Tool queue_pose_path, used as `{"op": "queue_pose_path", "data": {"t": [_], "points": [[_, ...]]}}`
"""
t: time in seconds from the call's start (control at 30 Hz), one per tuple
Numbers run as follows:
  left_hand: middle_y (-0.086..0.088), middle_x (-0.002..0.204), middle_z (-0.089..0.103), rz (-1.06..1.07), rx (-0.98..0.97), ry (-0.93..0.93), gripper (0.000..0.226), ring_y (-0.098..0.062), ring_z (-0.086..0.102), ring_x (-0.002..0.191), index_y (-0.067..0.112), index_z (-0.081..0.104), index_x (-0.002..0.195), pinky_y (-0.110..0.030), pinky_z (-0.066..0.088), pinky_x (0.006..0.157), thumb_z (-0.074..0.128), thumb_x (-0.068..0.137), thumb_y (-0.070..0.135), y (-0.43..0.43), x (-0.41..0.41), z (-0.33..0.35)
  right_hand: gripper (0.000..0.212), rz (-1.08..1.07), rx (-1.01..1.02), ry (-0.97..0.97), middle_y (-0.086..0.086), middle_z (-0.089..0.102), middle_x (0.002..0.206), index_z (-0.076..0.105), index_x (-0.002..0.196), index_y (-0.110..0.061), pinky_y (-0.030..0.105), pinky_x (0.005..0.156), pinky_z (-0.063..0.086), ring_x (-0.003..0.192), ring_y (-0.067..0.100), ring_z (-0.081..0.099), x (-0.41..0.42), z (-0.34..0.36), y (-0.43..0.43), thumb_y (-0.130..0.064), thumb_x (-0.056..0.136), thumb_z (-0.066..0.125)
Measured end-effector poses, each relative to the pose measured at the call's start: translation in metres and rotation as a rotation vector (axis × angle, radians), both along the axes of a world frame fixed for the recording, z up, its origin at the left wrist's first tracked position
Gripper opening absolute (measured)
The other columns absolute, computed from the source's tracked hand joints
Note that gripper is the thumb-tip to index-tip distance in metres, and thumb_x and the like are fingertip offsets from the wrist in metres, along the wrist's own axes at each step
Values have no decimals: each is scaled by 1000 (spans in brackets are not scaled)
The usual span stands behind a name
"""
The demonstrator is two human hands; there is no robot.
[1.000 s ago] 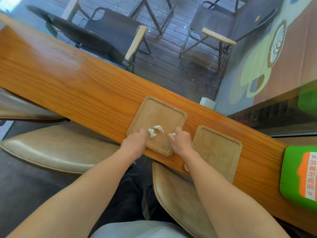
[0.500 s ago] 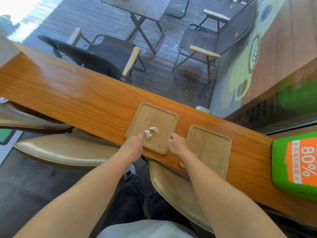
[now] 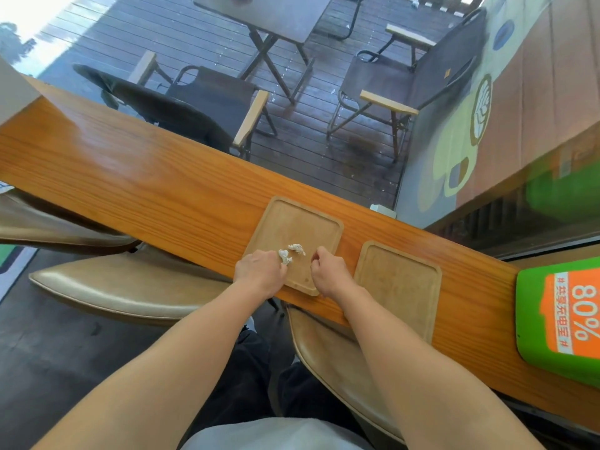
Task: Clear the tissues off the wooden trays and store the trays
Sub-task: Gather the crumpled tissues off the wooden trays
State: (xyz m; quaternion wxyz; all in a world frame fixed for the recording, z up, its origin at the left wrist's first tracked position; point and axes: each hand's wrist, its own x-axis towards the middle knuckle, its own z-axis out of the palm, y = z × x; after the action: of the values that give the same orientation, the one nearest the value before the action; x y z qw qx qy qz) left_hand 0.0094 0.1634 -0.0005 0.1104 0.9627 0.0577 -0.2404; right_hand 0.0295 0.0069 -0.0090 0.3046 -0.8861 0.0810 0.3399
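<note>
Since a second ago our right hand (image 3: 326, 269) has closed, perhaps on a scrap. Our left hand (image 3: 259, 271), curled, touches one tissue (image 3: 285, 256) on the tray (image 3: 311, 222) at the counter (image 3: 130, 177) near edge; brushing could flick it off.

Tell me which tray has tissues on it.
The left tray, under both hands. Two tissue wads lie near its front edge. The right tray is bare.
</note>
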Motion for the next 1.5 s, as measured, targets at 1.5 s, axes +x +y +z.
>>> {"op": "queue_pose_path", "data": {"t": [1.5], "points": [[-7,90,66,-381,-16,-66,38,-28,64,82,16,62,91,-41,55,73,40,101,45,-78,-16,77,29,-52,-209,-177,16,64,111,61,106,-9,42,82,51,97,34,61,-48,71,-83,-29,101,41]]}}
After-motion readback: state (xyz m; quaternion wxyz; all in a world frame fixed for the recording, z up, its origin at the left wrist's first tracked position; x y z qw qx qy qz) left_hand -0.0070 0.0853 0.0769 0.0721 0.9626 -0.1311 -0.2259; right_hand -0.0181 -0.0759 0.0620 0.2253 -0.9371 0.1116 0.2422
